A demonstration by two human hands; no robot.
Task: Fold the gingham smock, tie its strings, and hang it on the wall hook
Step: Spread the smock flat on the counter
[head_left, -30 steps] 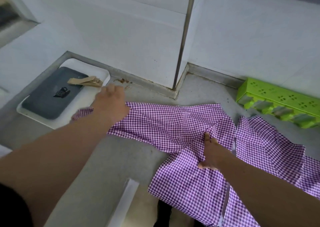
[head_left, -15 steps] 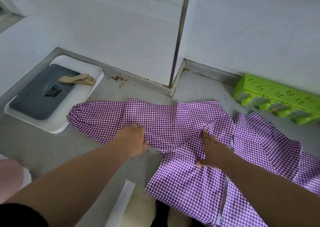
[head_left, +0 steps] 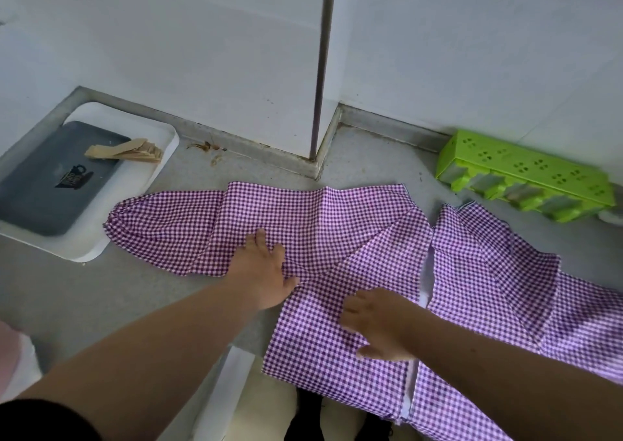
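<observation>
1. nearest the person, the right hand lies flat on the gingham smock. its fingers are spread out and straight. it presses the cloth down and grips nothing.
2. a little further out, the left hand rests on the cloth where the sleeve meets the body. its fingers look mostly straight and seem to press down, but whether the fingertips pinch a bit of cloth cannot be told.
3. the smock is spread on the grey counter. one part hangs over the near edge. one sleeve points left, and its end lies just beside the white tray. more of the smock lies off to the right.
4. further back, a dark tray sits in the white tray, with some tan wooden bits on it. a green plastic rack lies by the wall on the right.
5. this looks like the start of the folding step. the cloth is being smoothed flat.
6. next, the left sleeve likely needs to be picked up and laid over the middle, while the right hand holds the body down so it does not slide.
7. no strings or wall hook show here, so tying and hanging are not yet done.
</observation>
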